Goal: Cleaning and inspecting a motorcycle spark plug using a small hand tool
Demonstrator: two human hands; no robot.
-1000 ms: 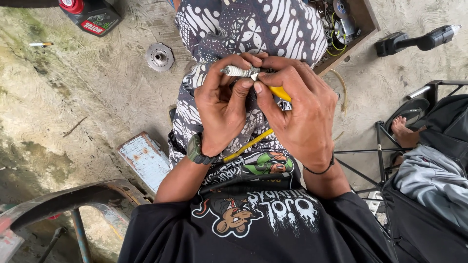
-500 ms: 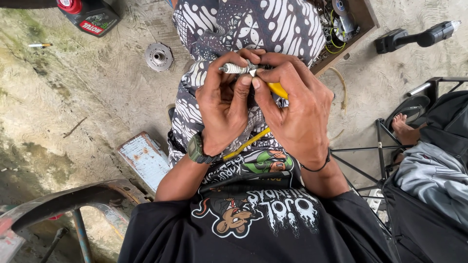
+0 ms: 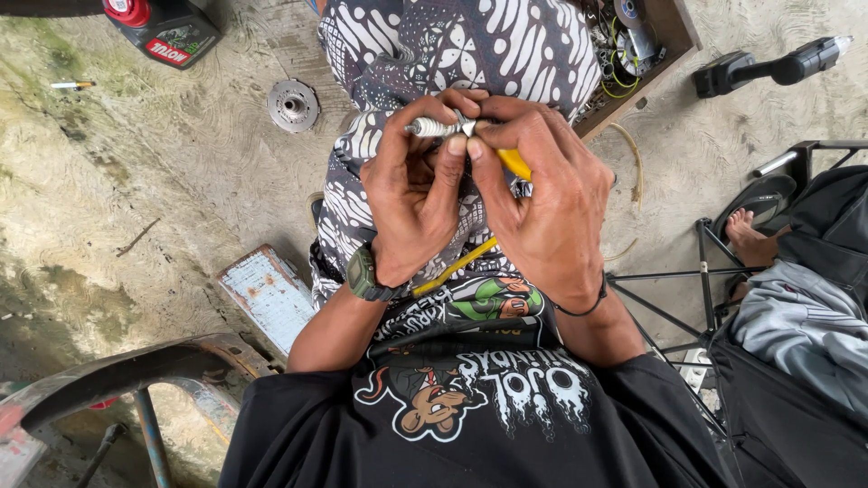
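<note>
**Two hands closed on one small white part**

Two hands meet at chest height above a patterned black-and-white cloth [image 3: 506, 54] draped over the lap, with rough concrete floor [image 3: 136, 190] around it. Off to the right another person's bare foot [image 3: 743, 237] rests by a black metal frame [image 3: 701, 271]. Smaller things lie about: a black cordless tool [image 3: 768, 65] at upper right, a wooden tray [image 3: 674, 32] of wire and parts beside the cloth, a round metal hub [image 3: 293, 105] on the floor at upper left, and a worn painted block [image 3: 269, 295] at lower left.

Left hand [image 3: 411, 212], with a dark wristwatch [image 3: 364, 276], pinches a small white ribbed plug-like part [image 3: 432, 127] between thumb and fingertips. The part's long axis runs nearly level, left to right, its free end pointing left past the left hand's fingers. Right hand [image 3: 547, 208] is curled shut around a yellow-handled tool [image 3: 514, 163], which meets the part's right end where the thumbs press close together. Both hands touch the part; the left one bears it. A thin yellow strip [image 3: 452, 267] shows below the wrists.
</note>
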